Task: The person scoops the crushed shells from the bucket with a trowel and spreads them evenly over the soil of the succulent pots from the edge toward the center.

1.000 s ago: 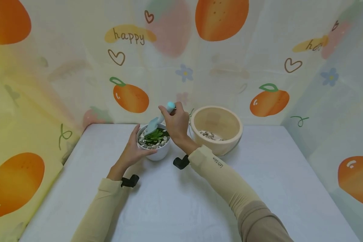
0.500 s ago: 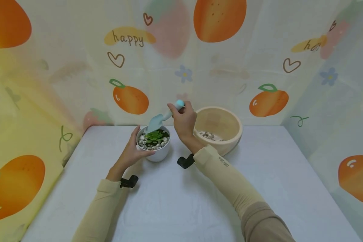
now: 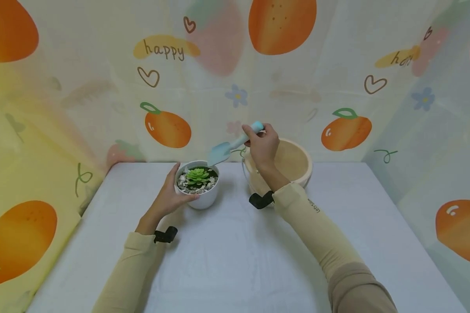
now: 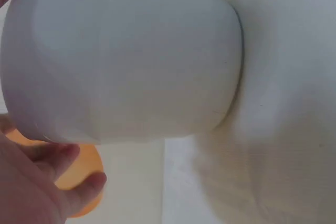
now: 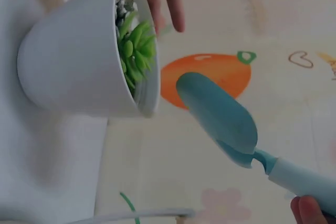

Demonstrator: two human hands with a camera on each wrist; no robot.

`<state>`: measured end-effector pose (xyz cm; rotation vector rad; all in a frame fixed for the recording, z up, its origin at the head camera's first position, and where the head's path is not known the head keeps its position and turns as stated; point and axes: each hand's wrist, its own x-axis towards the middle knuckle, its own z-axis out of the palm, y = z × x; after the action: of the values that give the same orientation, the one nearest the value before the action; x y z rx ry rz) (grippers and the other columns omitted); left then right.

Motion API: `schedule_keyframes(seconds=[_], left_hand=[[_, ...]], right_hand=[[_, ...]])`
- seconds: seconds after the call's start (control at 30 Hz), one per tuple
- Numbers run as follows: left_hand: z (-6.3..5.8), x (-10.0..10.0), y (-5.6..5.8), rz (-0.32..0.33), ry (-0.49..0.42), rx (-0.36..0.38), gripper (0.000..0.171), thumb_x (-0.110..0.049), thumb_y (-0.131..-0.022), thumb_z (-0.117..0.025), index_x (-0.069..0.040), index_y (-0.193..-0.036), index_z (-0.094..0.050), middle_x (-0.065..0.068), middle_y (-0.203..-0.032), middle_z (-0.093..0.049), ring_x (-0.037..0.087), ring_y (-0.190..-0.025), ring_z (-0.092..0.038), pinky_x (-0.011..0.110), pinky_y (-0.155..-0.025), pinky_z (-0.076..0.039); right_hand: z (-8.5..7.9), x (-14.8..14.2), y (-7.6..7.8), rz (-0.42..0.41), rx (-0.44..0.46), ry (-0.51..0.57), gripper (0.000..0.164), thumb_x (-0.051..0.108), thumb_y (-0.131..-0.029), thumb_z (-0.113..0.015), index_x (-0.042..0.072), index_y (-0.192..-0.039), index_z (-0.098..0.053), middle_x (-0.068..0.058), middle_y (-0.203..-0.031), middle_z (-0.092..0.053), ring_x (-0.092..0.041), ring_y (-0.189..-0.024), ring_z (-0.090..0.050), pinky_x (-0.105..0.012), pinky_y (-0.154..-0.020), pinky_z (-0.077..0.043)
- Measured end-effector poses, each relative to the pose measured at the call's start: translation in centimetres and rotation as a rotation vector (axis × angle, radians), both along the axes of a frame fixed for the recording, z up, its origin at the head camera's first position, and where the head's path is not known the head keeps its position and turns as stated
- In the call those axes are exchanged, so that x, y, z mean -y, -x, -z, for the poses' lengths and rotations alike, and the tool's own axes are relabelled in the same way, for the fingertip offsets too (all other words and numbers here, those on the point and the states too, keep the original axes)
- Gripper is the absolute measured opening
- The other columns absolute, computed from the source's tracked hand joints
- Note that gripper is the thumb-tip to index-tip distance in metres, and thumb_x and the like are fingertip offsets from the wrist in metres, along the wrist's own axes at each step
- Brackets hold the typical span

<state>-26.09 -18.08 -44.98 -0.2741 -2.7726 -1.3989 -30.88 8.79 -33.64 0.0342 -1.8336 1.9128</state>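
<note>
Head view: the white pot (image 3: 204,200) stands on the tabletop (image 3: 227,261), with 1 green succulent (image 3: 197,175) inside. Left of the pot, the left hand (image 3: 167,196) grips its side between fingers and thumb. Up and right of the pot, the right hand's (image 3: 264,145) fingers hold the blue trowel (image 3: 220,153); right of the pot sits the beige planter (image 3: 295,157).

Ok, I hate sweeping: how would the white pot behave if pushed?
The white pot may tip if pushed high, as it narrows downward. Its smooth wall could be slippery. The stones look loose and might spill.
</note>
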Motion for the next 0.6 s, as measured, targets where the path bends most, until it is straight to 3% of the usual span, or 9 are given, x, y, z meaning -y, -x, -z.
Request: schedule_keyframes(seconds=[0.17, 0.6], left_hand=[[-0.7, -0.1, 0.1, -0.005, 0.018, -0.005, 0.119, -0.042, -0.074, -0.083, -0.016, -0.158, -0.003, 0.021, -0.161, -0.014, 0.043, -0.147, -0.02, 0.067, -0.113, -0.023], [-2.5, -0.4, 0.7, -0.01, 0.05, -0.101, 0.096, -0.041, -0.082, -0.077, -0.008, -0.154, -0.022, 0.019, -0.158, -0.025, 0.039, -0.146, -0.024, 0.061, -0.115, -0.024]], right_hand=[[-0.2, -1.5, 0.1, -0.005, 0.057, 0.024, 0.027, 0.023, -0.084, -0.077, 0.003, -0.093, -0.061, -0.003, -0.073, -0.064, -0.011, -0.056, -0.067, -0.028, -0.061, -0.059], [-1.0, -3.4, 0.4, -0.049, 0.096, 0.113, 0.021, 0.019, -0.084, -0.077, 0.002, -0.088, -0.065, -0.003, -0.071, -0.066, -0.012, -0.056, -0.068, -0.026, -0.059, -0.059]])
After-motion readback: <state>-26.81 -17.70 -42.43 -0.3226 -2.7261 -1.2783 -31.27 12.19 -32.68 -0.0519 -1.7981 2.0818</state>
